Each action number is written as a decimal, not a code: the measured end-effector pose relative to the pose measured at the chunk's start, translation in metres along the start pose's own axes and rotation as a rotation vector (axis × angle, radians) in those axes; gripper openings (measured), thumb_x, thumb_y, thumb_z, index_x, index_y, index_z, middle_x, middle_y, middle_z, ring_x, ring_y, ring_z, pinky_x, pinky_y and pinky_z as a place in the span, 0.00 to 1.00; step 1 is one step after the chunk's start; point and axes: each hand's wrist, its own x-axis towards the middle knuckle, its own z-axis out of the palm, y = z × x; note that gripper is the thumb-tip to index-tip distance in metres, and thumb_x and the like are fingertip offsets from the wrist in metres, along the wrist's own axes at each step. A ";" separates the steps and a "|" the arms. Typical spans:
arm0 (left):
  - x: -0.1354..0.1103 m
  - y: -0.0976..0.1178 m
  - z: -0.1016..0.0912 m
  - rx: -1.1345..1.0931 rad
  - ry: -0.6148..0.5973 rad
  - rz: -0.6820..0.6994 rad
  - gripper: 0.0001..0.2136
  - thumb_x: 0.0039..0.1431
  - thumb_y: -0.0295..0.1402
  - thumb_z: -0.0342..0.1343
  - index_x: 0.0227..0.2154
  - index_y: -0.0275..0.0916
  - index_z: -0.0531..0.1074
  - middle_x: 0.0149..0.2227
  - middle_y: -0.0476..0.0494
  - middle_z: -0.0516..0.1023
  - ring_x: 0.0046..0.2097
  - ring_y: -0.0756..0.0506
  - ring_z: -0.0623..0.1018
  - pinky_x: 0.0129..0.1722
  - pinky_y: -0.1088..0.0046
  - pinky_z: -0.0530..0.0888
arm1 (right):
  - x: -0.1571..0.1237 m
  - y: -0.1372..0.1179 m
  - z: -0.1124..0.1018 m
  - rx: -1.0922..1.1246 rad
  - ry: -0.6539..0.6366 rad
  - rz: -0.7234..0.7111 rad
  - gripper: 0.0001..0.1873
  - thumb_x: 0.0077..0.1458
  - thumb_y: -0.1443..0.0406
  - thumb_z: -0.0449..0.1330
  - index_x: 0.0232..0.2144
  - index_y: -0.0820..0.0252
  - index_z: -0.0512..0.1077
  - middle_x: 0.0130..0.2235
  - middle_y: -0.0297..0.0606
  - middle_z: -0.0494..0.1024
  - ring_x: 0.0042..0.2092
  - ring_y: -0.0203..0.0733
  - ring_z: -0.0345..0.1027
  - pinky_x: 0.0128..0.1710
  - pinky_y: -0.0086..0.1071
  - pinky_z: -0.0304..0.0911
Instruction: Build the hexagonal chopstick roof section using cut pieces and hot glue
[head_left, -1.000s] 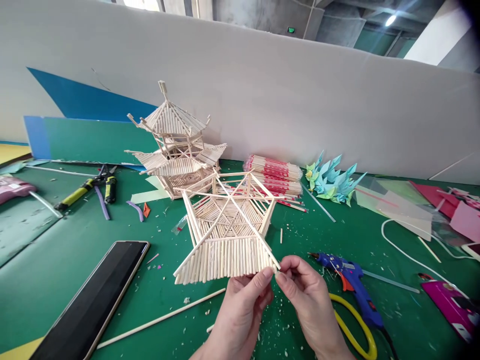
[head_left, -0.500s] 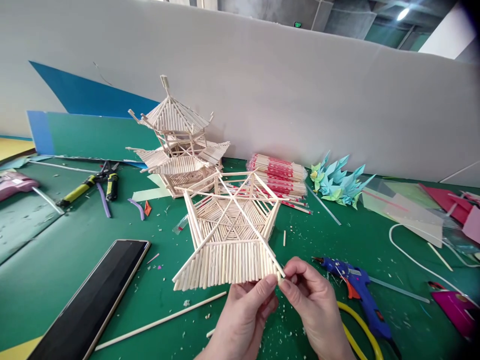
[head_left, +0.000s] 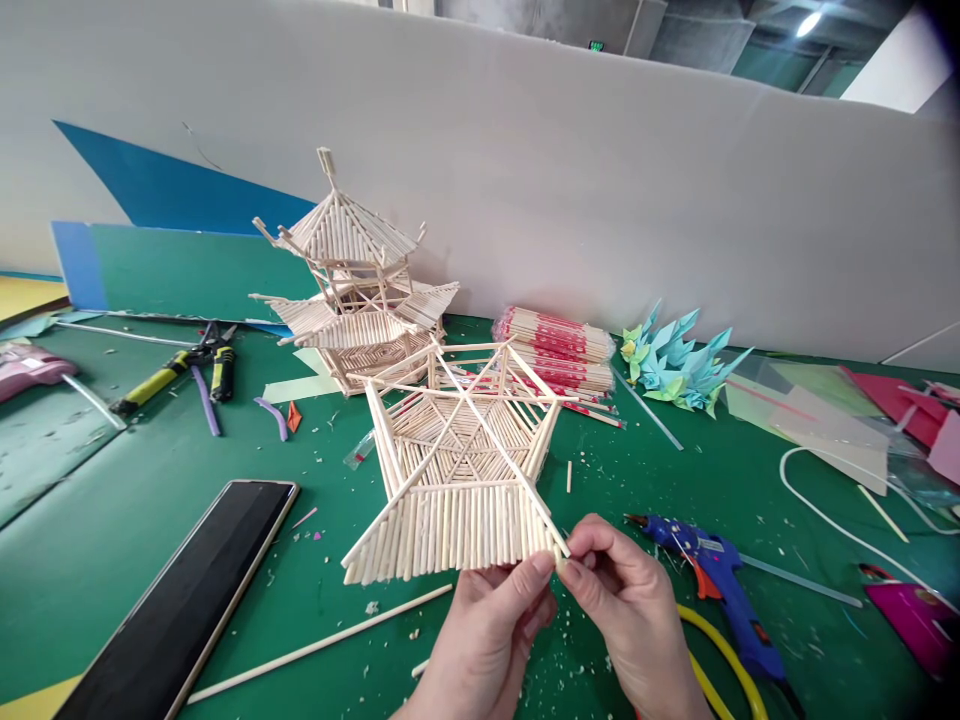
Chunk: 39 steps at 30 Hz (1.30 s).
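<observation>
Now pinching the near right corner of the frame [head_left: 465,455] between thumb and fingers of the left hand [head_left: 491,625], and clamping the same corner, just to the right, with the fingertips of the right hand [head_left: 626,600]. Hard to tell exactly which stick under those fingertips. Near left, a loose stick [head_left: 322,643], then a phone [head_left: 187,590]; over on the right, a glue gun [head_left: 712,560].

And so to the frame itself, sitting mid-table [head_left: 615,460]. Looks almost complete on the near slope [head_left: 450,525]: packed with sticks side by side, from left rib to right, only that right corner getting attention. Laid below, a full floor. Farther back, though, bare ribs and beams, with no such packing visible. Seems about one slope in, then, with the others left uncovered.

Far left, behind the frame, a pagoda [head_left: 352,235] with filled roofs; to the right of that, stick bundles [head_left: 555,345] and paper flowers [head_left: 679,370].
</observation>
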 end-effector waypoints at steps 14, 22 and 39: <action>-0.001 -0.001 0.000 -0.009 -0.006 0.008 0.15 0.42 0.31 0.66 0.12 0.34 0.65 0.14 0.56 0.58 0.20 0.56 0.56 0.21 0.78 0.58 | 0.002 0.001 0.001 -0.006 0.004 -0.010 0.07 0.47 0.66 0.63 0.22 0.57 0.69 0.24 0.28 0.62 0.23 0.31 0.54 0.20 0.23 0.53; 0.000 0.000 0.000 -0.004 -0.013 0.017 0.15 0.42 0.31 0.66 0.12 0.34 0.66 0.14 0.56 0.58 0.20 0.56 0.56 0.21 0.78 0.57 | -0.001 0.004 0.000 0.023 0.007 0.017 0.06 0.48 0.66 0.63 0.23 0.56 0.69 0.24 0.27 0.62 0.23 0.30 0.53 0.21 0.22 0.53; -0.001 0.001 0.001 0.004 -0.002 -0.004 0.15 0.41 0.32 0.67 0.12 0.34 0.66 0.14 0.56 0.58 0.20 0.56 0.56 0.21 0.78 0.57 | 0.001 -0.002 0.002 0.007 0.019 0.014 0.08 0.46 0.65 0.64 0.21 0.58 0.68 0.22 0.28 0.62 0.22 0.31 0.53 0.20 0.22 0.53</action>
